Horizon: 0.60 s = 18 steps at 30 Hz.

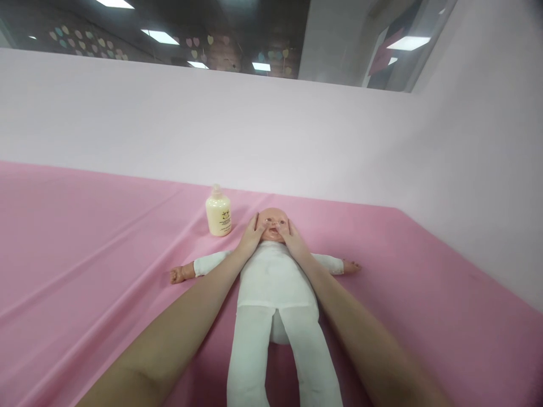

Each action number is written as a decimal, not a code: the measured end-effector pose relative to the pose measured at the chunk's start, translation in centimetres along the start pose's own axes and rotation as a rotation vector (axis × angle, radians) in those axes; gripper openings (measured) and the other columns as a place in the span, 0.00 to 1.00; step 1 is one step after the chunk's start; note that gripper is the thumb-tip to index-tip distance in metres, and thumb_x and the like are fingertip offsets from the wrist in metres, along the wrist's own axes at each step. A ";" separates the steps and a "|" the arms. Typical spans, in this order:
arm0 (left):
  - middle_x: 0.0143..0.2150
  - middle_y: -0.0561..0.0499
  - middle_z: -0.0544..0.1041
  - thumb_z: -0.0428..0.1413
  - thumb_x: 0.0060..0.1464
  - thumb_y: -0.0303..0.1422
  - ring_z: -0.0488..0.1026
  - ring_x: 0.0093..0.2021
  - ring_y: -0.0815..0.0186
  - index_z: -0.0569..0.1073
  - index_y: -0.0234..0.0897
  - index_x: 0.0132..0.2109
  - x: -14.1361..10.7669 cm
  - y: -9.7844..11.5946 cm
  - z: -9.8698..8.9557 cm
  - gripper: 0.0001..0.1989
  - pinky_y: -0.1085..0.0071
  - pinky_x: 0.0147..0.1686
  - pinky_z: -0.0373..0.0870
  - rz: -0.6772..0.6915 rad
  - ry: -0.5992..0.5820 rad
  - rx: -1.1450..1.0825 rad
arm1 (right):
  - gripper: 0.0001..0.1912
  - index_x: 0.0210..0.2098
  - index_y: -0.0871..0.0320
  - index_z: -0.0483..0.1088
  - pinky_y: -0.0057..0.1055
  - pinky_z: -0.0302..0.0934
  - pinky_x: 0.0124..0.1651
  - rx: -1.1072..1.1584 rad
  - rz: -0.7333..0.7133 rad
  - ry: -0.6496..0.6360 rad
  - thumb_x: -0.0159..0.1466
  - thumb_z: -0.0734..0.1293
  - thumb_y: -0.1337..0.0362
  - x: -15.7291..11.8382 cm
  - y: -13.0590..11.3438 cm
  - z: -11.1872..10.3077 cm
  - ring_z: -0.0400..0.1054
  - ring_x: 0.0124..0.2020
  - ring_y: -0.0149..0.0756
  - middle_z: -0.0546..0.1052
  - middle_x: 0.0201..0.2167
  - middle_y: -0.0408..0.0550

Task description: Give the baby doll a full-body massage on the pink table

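Observation:
A baby doll (276, 277) with a white cloth body lies on its back, its head away from me and its arms spread to both sides. My left hand (253, 233) rests along the left side of the doll's face, thumb on the cheek near the mouth. On the other side of the face lies my right hand (292, 236), its thumb also beside the mouth. Both hands touch the head with thumbs apart from the fingers, which reach along its sides. Neither hand lifts the head.
A bottle of pale yellow liquid (219, 215) stands left of the doll's head. Pink cloth (106, 254) with folds covers the surface. Behind it rises a white wall (169, 118) with a window (237, 34) above.

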<state>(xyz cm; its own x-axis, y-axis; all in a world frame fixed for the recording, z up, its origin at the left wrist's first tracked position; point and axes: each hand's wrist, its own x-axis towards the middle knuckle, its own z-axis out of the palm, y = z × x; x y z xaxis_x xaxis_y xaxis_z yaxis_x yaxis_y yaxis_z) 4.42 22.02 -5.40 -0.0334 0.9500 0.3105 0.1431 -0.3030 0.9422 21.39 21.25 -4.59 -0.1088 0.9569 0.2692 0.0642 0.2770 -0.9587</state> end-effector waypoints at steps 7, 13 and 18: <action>0.71 0.43 0.56 0.58 0.56 0.50 0.54 0.71 0.55 0.55 0.36 0.70 -0.2 0.1 0.3 0.42 0.62 0.68 0.52 -0.004 -0.003 -0.040 | 0.31 0.61 0.50 0.65 0.42 0.55 0.67 0.043 0.035 -0.025 0.63 0.65 0.44 -0.1 -0.4 0.1 0.64 0.62 0.42 0.70 0.61 0.46; 0.72 0.42 0.56 0.57 0.57 0.48 0.52 0.71 0.56 0.55 0.35 0.70 -0.2 0.3 0.3 0.40 0.61 0.69 0.49 -0.023 0.002 -0.026 | 0.29 0.61 0.50 0.65 0.41 0.53 0.68 0.080 0.032 -0.024 0.63 0.64 0.46 0.1 -0.1 0.2 0.62 0.63 0.42 0.70 0.61 0.44; 0.72 0.41 0.55 0.56 0.58 0.46 0.52 0.71 0.55 0.55 0.33 0.69 -0.3 0.6 0.3 0.39 0.60 0.70 0.48 -0.026 0.020 0.009 | 0.30 0.61 0.50 0.64 0.40 0.53 0.68 0.070 0.027 -0.027 0.63 0.64 0.46 0.1 0.1 0.1 0.62 0.63 0.41 0.71 0.61 0.44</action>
<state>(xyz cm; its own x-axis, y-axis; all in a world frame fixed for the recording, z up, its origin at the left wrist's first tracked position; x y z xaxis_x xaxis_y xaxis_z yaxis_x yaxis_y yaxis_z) 4.78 21.57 -4.97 -0.0571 0.9557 0.2888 0.1510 -0.2777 0.9487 21.25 21.39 -4.64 -0.1346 0.9610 0.2415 -0.0021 0.2435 -0.9699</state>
